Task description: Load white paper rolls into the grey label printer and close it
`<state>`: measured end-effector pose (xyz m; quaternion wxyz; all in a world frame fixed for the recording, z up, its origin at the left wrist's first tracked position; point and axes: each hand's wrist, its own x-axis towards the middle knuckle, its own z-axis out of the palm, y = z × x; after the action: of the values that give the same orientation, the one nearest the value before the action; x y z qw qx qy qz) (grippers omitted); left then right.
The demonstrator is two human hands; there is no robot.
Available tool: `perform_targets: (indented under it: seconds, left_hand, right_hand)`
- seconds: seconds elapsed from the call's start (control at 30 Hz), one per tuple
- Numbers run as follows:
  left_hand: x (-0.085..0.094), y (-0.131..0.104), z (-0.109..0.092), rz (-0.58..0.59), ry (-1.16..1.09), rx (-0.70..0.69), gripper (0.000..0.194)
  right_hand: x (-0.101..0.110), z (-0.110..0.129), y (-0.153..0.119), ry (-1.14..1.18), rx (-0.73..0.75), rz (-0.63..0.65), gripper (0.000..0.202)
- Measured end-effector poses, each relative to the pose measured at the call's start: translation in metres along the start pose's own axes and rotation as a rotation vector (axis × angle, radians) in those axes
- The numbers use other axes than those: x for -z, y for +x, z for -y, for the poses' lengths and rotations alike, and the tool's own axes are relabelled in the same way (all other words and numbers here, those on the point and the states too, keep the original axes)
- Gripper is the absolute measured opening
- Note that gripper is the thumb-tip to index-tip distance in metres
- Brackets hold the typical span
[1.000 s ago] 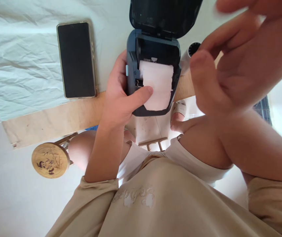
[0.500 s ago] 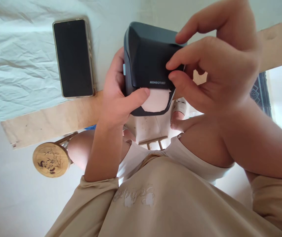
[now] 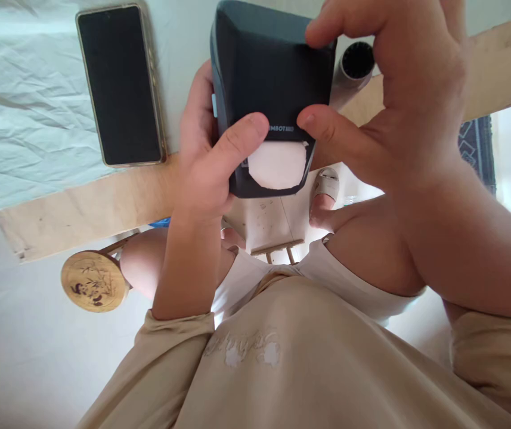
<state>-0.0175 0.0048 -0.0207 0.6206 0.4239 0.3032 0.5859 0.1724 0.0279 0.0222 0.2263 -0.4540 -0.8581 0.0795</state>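
Observation:
A dark label printer (image 3: 273,77) with NIIMBOT lettering is held above the table's edge, a white paper label (image 3: 277,165) showing at its near end. My left hand (image 3: 217,143) is wrapped round its left side, the thumb lying on the front beside the lettering. On the right side, my right hand (image 3: 384,101) has its thumb and a finger spread apart, both touching the printer's cover. The remaining fingers of that hand are partly out of view at the top.
A black phone (image 3: 121,86) lies on the pale green cloth (image 3: 27,107) at left. A cylinder with a dark open end (image 3: 357,61) stands behind the right hand. The table has a wooden edge (image 3: 85,205). A round wooden stool (image 3: 94,281) is below left.
The printer and my left hand have shifted slightly up and left in view. My right thumb and finger have spread wider. The cylinder has come into sight, and the phone appears higher and further left.

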Motion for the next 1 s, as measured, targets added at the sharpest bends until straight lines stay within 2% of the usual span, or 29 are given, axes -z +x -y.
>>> perform_targets:
  seconds: [0.23, 0.4, 0.53, 0.6, 0.73, 0.87, 1.0]
  left_hand:
    - [-0.006, 0.001, 0.005, -0.052, -0.018, -0.050, 0.035]
    - [-0.002, 0.001, 0.006, -0.045, 0.000, -0.051, 0.031]
    - [0.001, 0.001, 0.004, -0.010, 0.026, -0.036, 0.037]
    - [-0.002, 0.001, 0.003, -0.017, 0.013, -0.029, 0.038]
    - [-0.014, 0.001, -0.002, -0.039, -0.088, -0.077, 0.024]
    - [-0.014, 0.004, -0.008, -0.007, -0.038, -0.030, 0.035]
    - [-0.010, 0.007, -0.010, -0.059, 0.007, 0.001, 0.040]
  right_hand:
    - [0.001, 0.002, 0.000, 0.020, -0.030, 0.032, 0.061]
    - [0.000, 0.001, 0.003, 0.045, -0.046, 0.060, 0.066]
    - [-0.003, -0.004, 0.003, 0.058, -0.053, 0.069, 0.064]
    - [-0.006, -0.006, 0.003, 0.077, -0.033, 0.055, 0.060]
    - [-0.008, -0.009, 0.001, 0.147, 0.070, 0.017, 0.056]
    - [-0.007, -0.009, 0.002, 0.194, 0.068, 0.011, 0.055]
    - [-0.006, -0.008, 0.003, 0.195, 0.056, 0.024, 0.052]
